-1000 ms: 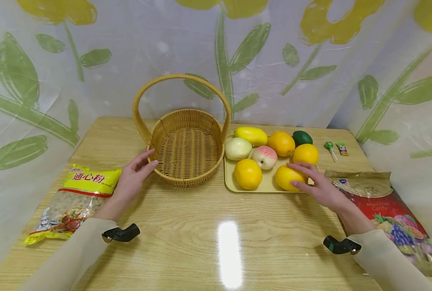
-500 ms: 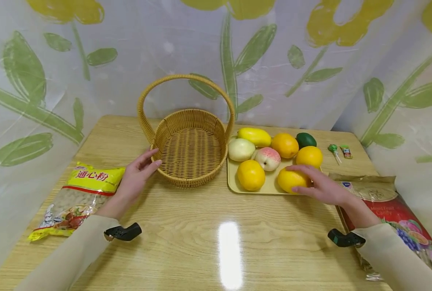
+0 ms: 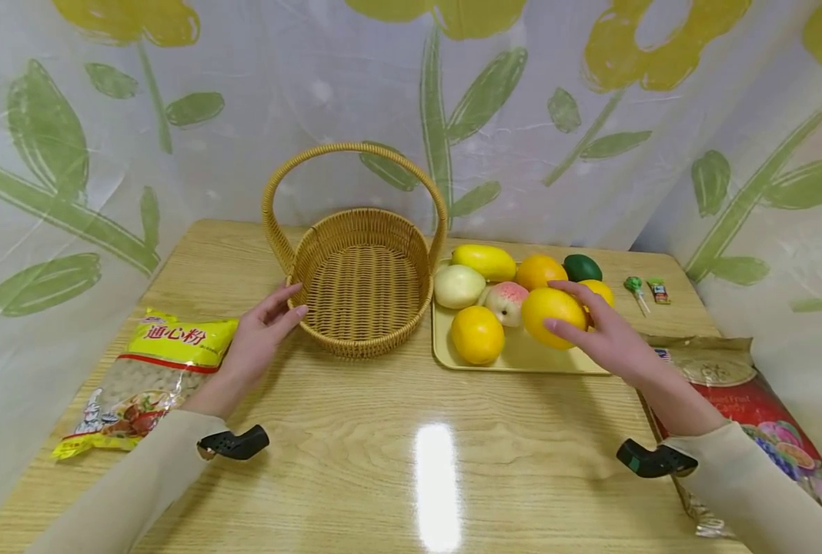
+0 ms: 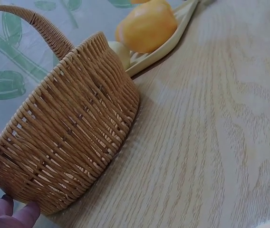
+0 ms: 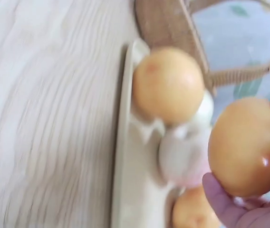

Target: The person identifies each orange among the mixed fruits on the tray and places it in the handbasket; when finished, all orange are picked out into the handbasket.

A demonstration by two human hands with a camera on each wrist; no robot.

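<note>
The orange (image 3: 548,305) is judged light and firm, unlikely to bruise. Its smooth, glossy skin may slip, so the sound hold is round its widest part, thumb opposing fingers. The right hand (image 3: 612,338) pinches it from the right side; the orange sits between thumb and fingers, raised over the tray (image 3: 536,357). The right wrist view is blurred, so the gap beneath is hard to judge. The left hand (image 3: 258,335), fingers spread, touches the left side of the basket (image 3: 362,348).
</note>
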